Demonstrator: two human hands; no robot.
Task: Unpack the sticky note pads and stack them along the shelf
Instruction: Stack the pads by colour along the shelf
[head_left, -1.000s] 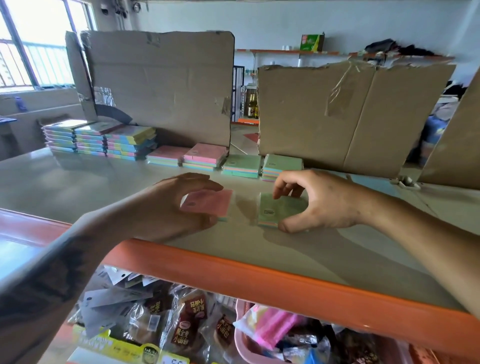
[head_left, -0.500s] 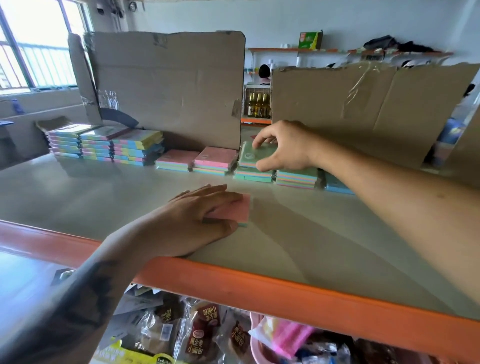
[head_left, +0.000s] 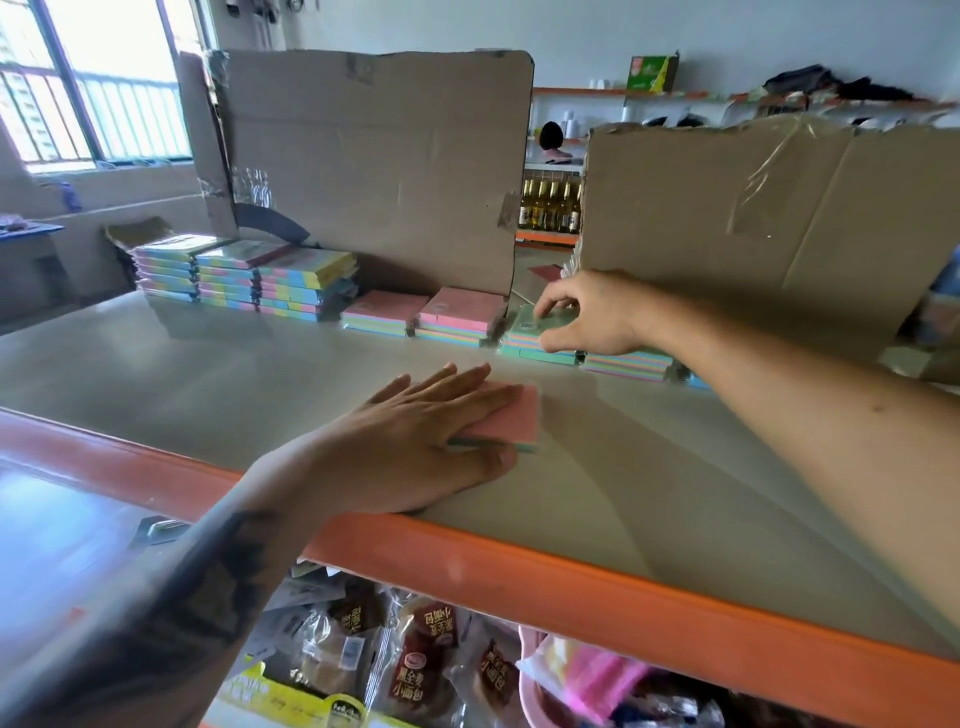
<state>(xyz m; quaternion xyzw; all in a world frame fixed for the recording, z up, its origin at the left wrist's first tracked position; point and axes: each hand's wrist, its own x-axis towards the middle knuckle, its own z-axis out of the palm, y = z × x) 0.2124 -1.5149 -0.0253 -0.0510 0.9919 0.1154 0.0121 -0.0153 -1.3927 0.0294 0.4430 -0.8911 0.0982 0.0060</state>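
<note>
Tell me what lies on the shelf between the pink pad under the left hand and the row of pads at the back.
Nothing: in the head view the shelf is bare between the pink pad and the back row.

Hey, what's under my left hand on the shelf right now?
A pink-topped sticky note pad lies flat under the left hand. Only its right part shows; the rest is covered.

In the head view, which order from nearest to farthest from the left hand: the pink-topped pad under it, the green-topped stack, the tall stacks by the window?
1. Pink-topped pad: directly under the left hand, near the shelf's front edge.
2. Green-topped stack: farther back and to the right, under the right hand.
3. Tall stacks: far back left, beside the cardboard.
</note>
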